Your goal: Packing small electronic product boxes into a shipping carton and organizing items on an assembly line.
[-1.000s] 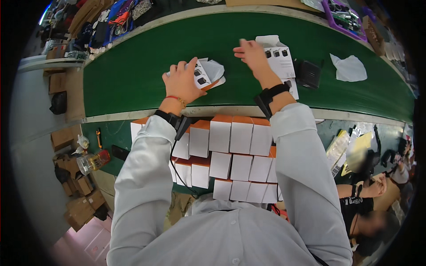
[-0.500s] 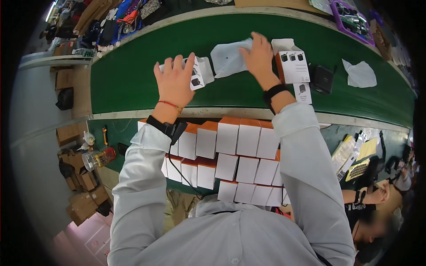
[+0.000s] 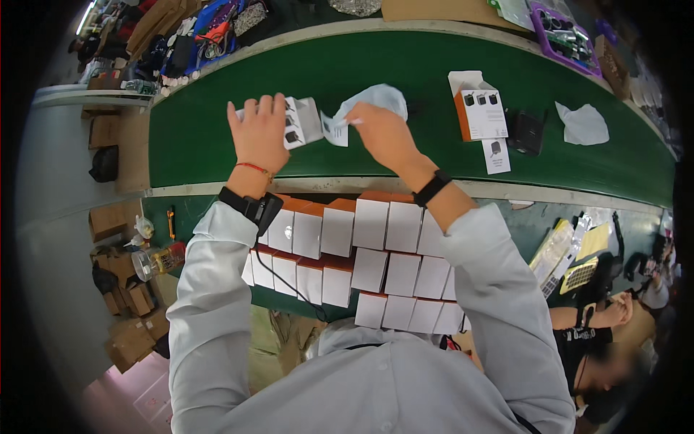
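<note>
I am looking down on a long green conveyor belt [image 3: 217, 137] that is curving across the whole view, with a pale edge rail running along its near side. Below that rail, a block of white cartons with orange tops [image 3: 376, 253] is sitting in rows, packed edge to edge between the two grey sleeves. Further along the belt to the right, an open white and orange box [image 3: 478, 108] is standing with its flap up, a small white leaflet [image 3: 496, 156] is lying just beside its near corner, a black device [image 3: 528, 132] is resting next to it, and a crumpled clear bag [image 3: 583, 124] is lying a little beyond that. Coming in closer, my left hand [image 3: 259, 135] is gripping a small white box [image 3: 298, 123], the fingers curling over its far side so that it is held tilted just above the belt. My right hand [image 3: 383, 134] is pinching a thin plastic bag [image 3: 376, 98] and a white paper slip [image 3: 335, 130] together, fingers narrow and closed on them; I cannot tell how the thumb is lying. The bag is billowing up behind the knuckles, and the slip is hanging just beside the open end of the box, nearly touching it. Both wrists are wearing dark bands.
</note>
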A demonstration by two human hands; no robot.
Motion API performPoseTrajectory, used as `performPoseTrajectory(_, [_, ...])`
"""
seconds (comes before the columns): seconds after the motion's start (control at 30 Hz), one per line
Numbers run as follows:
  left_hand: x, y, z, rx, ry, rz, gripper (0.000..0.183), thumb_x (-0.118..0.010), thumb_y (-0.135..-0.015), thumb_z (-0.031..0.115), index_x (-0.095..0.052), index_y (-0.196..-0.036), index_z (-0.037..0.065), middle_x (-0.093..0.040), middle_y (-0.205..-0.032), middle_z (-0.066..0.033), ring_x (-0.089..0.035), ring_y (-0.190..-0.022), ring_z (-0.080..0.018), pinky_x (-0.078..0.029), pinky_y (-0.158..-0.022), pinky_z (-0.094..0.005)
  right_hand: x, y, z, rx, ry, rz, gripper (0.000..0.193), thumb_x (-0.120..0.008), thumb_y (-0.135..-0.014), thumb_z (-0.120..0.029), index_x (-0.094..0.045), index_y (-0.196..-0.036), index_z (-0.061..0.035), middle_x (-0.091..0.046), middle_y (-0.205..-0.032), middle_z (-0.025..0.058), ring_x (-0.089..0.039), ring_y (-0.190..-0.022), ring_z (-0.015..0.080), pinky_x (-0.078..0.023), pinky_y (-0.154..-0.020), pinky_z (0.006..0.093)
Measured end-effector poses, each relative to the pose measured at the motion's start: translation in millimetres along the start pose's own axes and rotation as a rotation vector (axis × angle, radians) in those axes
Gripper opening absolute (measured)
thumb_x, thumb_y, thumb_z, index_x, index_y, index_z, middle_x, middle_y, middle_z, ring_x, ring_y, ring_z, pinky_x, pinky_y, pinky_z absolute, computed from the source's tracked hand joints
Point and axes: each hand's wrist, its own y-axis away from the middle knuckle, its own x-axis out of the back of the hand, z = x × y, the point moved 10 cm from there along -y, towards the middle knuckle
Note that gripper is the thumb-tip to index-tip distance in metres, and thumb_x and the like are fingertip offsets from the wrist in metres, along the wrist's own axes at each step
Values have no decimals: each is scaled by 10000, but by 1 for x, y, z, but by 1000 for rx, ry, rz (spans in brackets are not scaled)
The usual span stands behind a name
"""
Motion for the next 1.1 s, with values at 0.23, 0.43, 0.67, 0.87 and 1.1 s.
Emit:
performPoseTrajectory(0.23, [-8, -1, -32, 233, 60, -196, 1022, -938, -551, 516, -555, -1389, 74, -627, -1300, -117, -576, -1257, -317, -319, -1138, -649, 58, -9, 36, -278, -1261, 239, 93, -552, -1053, -85, -555, -1069, 6, -734, -1099, 187, -698, -933, 192, -570, -843, 308])
performPoseTrajectory(0.43, [-29, 2, -47, 406, 212, -308, 1060, -893, -605, 615, -516, -1410, 38, -613, -1309, -139, -569, -1251, -325, -411, -1034, -572, 182, 7, 36, -21, -656, 693, 67, -578, -1029, -39, -574, -1088, -7, -751, -1111, 141, -703, -1007, 193, -556, -892, 326])
performPoseTrajectory(0.67, [-74, -15, 40, 495, 735, -1, 1078, -698, -821, 710, -374, -1520, -43, -501, -1448, -250, -419, -1404, -419, -418, -1078, -559, 120, 45, 52, 127, 99, 115, 340, -743, -900, -94, -629, -1218, -55, -672, -1297, 117, -617, -1207, 346, -462, -1044, 449])
performPoseTrajectory(0.87, [24, 49, 40, 88, 1045, 362, 603, -721, -947, 289, -512, -1404, -44, -517, -1431, -244, -468, -1364, -406, -408, -1127, -461, 117, 178, 30, -325, -36, -87, 659, -733, -929, -360, -503, -1446, -22, -439, -1530, 243, -429, -1402, 420, -367, -1163, 517])
performPoseTrajectory(1.1, [38, 203, 70, 51, 1470, 94, 505, -709, -955, 139, -540, -1428, 84, -557, -1374, -105, -558, -1279, -261, -469, -1038, -404, 60, 256, 34, -724, 70, -15, 1055, -661, -891, -678, -226, -1601, -29, -313, -1543, 388, -392, -1344, 629, -398, -1101, 621])
